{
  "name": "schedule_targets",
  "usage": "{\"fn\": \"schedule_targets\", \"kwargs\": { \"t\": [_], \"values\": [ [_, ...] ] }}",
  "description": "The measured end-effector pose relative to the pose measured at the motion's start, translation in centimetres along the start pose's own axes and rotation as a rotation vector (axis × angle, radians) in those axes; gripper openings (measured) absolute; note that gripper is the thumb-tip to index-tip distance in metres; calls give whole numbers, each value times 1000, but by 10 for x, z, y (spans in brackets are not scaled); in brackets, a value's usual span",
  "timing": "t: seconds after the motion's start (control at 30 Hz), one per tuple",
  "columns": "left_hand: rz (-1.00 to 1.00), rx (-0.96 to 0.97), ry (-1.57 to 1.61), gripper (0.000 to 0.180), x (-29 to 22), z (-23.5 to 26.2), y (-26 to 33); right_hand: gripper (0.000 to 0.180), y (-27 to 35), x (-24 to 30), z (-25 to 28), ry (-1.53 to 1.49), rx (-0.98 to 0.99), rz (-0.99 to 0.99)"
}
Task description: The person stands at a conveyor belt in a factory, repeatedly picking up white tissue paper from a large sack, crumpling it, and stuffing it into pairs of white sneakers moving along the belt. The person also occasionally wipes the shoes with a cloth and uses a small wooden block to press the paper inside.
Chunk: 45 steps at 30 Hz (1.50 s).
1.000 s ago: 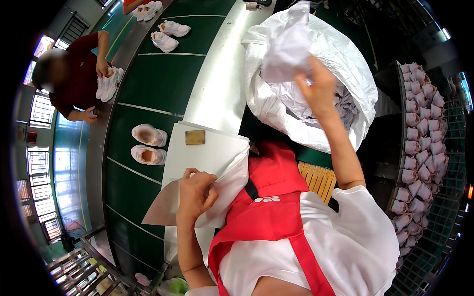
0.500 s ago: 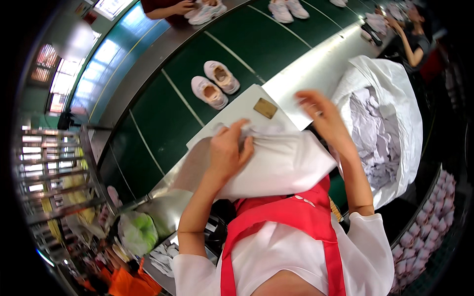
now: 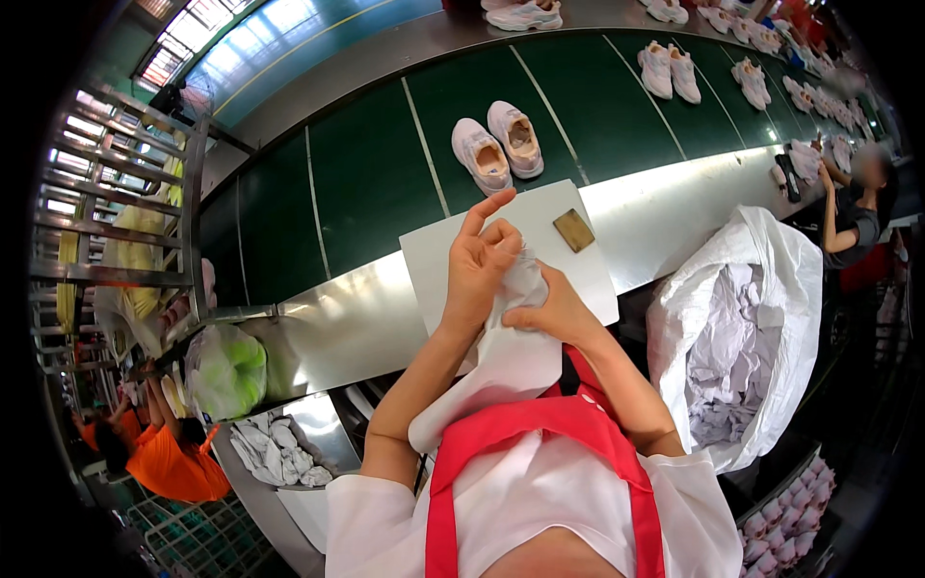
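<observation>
While the white tissue sheet hung crumpled between your two hands, its upper end was bunched above the white board and its lower part trailed down onto your red apron. Your left hand had its thumb and curled fingers closed on the top of the bunch, with the index finger standing straight up and clear of the paper. Your right hand was closed on the sheet from the right side, thumb pressed across the paper, just below and touching the left hand.

On the board, just beyond your hands to the right, lay a small tan block, apart from the sheet. The board sat on a steel counter along the near edge of a green conveyor belt. One pair of pale pink sneakers stood on the belt just past the board, toes toward you; further pairs were farther along the belt to the right.

Beside your right elbow stood an open white sack filled with more crumpled white paper. To your lower left, a steel tray held wadded white sheets, and a person in an orange shirt was bent nearby. Another person worked at the far right end of the belt.
</observation>
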<state>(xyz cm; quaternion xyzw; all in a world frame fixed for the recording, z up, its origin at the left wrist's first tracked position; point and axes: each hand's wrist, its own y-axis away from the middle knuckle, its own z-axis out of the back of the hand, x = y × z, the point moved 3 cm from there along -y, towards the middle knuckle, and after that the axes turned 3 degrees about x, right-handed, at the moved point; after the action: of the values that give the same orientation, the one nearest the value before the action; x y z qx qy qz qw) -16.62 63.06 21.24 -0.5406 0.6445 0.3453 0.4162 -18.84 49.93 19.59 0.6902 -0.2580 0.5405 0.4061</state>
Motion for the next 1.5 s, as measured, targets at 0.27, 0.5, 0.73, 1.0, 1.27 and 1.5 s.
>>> {"fn": "schedule_targets", "kwargs": {
  "t": [0.27, 0.5, 0.73, 1.0, 1.27, 1.5],
  "values": [
    [291, 230, -882, 98, 18, 16, 22, 40, -6, 8, 18, -118, -313, 138],
    [826, 193, 564, 107, 75, 66, 49, 31, 29, 48, 18, 807, -385, 1067],
    [658, 270, 685, 73, 54, 14, 22, 26, 21, 23, -32, 776, 175, 1037],
    [327, -70, 178, 40, 76, 40, 27, 51, 0, 8, -5, 253, -385, 330],
    [88, -245, -546, 54, 26, 42, 19, 77, -18, 4, -3, 776, -322, 328],
    [42, -360, -418, 31, 31, 42, 4, 84, -18, 1, -25, 528, -189, 41]
  ]
}}
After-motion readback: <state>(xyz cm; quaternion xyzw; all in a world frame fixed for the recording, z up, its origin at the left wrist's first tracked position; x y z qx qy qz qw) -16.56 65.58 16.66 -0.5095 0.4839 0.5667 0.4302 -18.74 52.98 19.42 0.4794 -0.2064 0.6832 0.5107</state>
